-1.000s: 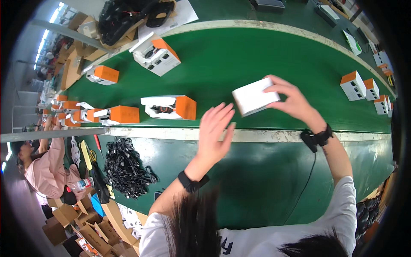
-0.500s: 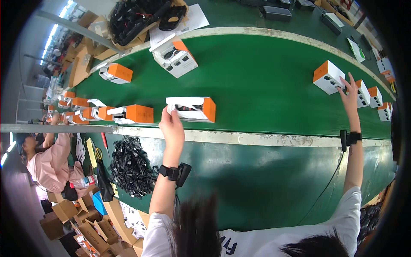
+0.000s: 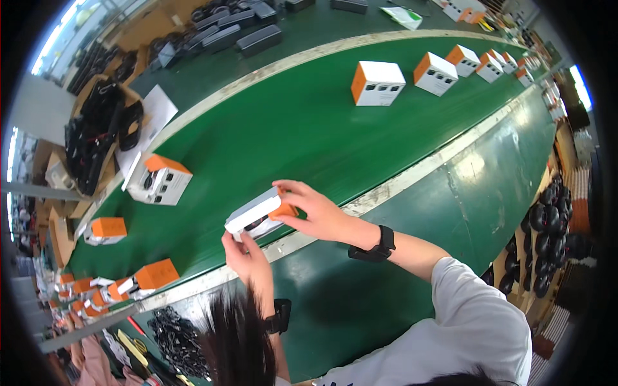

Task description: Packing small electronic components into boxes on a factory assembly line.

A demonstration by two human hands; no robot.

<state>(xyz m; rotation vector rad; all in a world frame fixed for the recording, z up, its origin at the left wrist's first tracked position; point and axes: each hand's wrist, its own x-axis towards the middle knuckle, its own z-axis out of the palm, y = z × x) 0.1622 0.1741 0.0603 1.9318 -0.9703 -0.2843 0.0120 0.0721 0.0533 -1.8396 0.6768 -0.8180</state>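
Note:
A white and orange cardboard box (image 3: 252, 210) lies tilted between my two hands, above the near edge of the green conveyor belt. Through a gap in its side, black contents show. My left hand (image 3: 248, 258) pinches the white end at the left. Around the orange end, my right hand (image 3: 320, 214) has its thumb below and its fingers on top. Farther left on the belt stands another box (image 3: 168, 184) with its flap up. A smaller-looking orange and white box (image 3: 106, 229) sits beyond it, near the far rail.
Closed boxes (image 3: 378, 83) line the belt toward the far right. More boxes (image 3: 156, 275) crowd its left end. A pile of black cables (image 3: 175, 341) lies on the near bench. Across the belt are a carton of black parts (image 3: 96, 132) and dark grey cases (image 3: 259, 40).
My right hand has left the closed box at the far right and come to the orange end of the box in my left hand. The view has turned.

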